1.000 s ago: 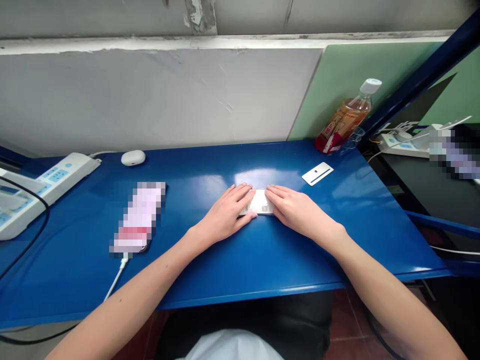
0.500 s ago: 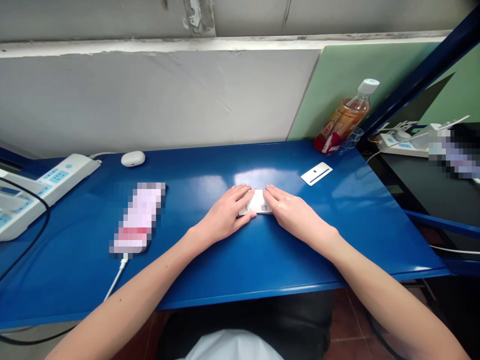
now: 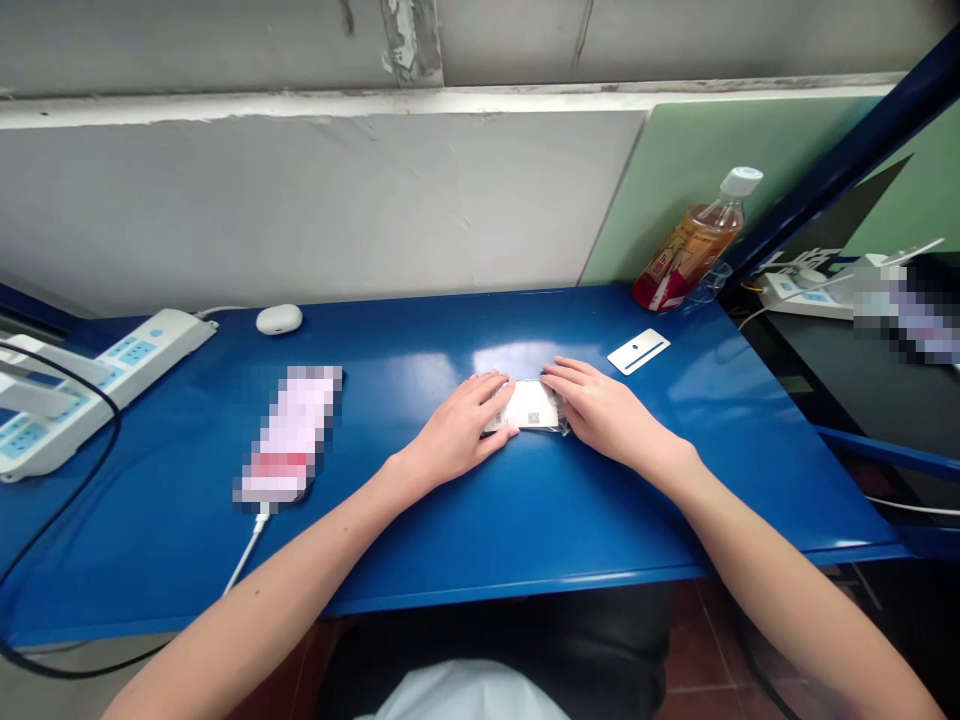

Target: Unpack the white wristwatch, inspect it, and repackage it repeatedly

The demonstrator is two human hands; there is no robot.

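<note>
The left hand (image 3: 463, 425) holds a white packet (image 3: 529, 402), the right hand (image 3: 600, 408) at its other end.

From the middle of the blue tabletop (image 3: 517, 535), a phone (image 3: 289, 430) is seen at nine o'clock, a power strip (image 3: 161, 360) beyond; a white case (image 3: 279, 320) is placed at ten; a bottle (image 3: 686, 258), at two.

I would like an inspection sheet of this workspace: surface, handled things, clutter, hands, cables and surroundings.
Surface: blue table, glossy.
Handled things: white packet, flat, printed code, clear film at its right end.
Clutter: phone, rounded white case, white card, bottle, power strip.
Hands: left hand, thumb and fingers around the packet's left end; right hand at its right end, contact unclear.
Cables: white cable at the phone; black cable, left side.
Surroundings: grey wall, green panel.
</note>
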